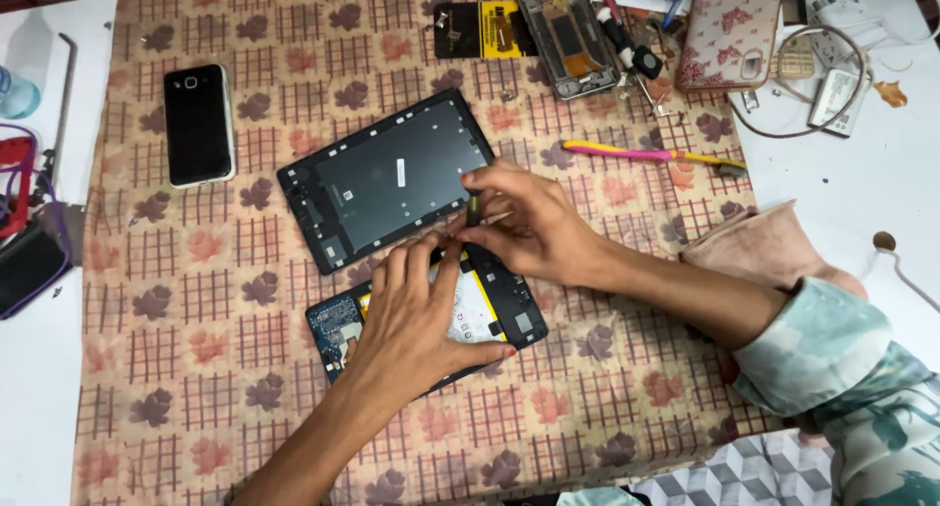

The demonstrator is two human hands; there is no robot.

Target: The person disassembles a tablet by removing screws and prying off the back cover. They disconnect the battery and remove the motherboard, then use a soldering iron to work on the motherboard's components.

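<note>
An opened tablet body (pixel 490 305), its blue circuit board and yellow-edged battery showing, lies near the middle of the bench on a patterned cloth (pixel 196 369) printed with brown and orange leaves and grid squares. The left hand (pixel 416 320) lies flat on it, fingers spread and pressing down, gripping nothing. The right hand (pixel 534 227) hovers at the body's far edge, its grip pinched on a thin dark tool (pixel 473 208) held upright, tip down toward the body. Just beyond, touching or nearly touching the body, the tablet's black back frame (pixel 392 178) lies tilted, inner side up. Toward the cloth's left side a black phone (pixel 199 124) lies face down, well apart from the tablet. Along the far edge of the bench sit a small black and yellow part (pixel 485 28), a stripped phone frame (pixel 568 36), some screwdrivers (pixel 627 36) and a floral phone case (pixel 729 31). A pink and yellow tool (pixel 646 156) lies to the right of the hands. The cloth ends at the right, where the bare white bench (pixel 862 183) carries a looped cable (pixel 822 75) and a small grey battery (pixel 837 97). At the left edge lie dark and purple things, too cut off to tell.
</note>
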